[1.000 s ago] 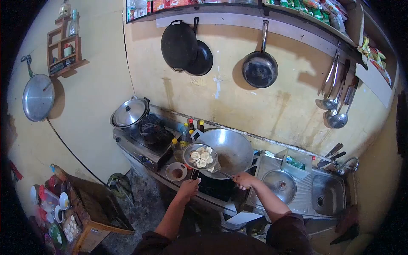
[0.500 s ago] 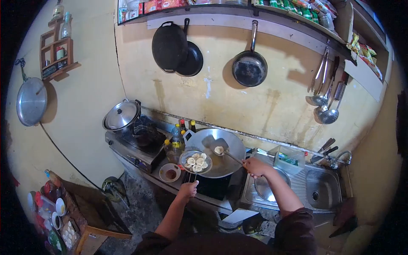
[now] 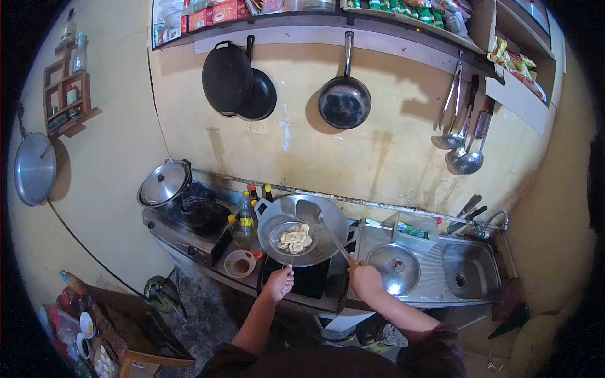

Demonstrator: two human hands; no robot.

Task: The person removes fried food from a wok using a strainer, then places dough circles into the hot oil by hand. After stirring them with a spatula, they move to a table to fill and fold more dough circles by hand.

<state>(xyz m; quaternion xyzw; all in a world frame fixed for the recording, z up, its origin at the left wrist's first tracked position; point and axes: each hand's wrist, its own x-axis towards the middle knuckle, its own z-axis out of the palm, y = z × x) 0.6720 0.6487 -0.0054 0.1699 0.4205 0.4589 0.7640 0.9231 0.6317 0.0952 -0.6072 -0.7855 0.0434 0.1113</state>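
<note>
Your left hand [image 3: 279,282] is closed around the thin handle of a round metal mesh strainer [image 3: 275,237]. The strainer is over the near-left part of a wide silver metal wok [image 3: 335,222], holding a heap of pale, round slices [image 3: 294,238]. Its long axis runs almost straight away from you, bowl end foremost; you cannot tell here whether it touches the wok. Your right hand [image 3: 364,280] is wrapped around the handle of a long metal spatula [image 3: 309,210], which slants away from you and to the left, its broad blade inside the wok's far side, beyond the strainer. Just left of the wok are a pale round bowl [image 3: 230,259] with brown contents and, farther back, clear yellow-capped bottles [image 3: 244,217].
</note>
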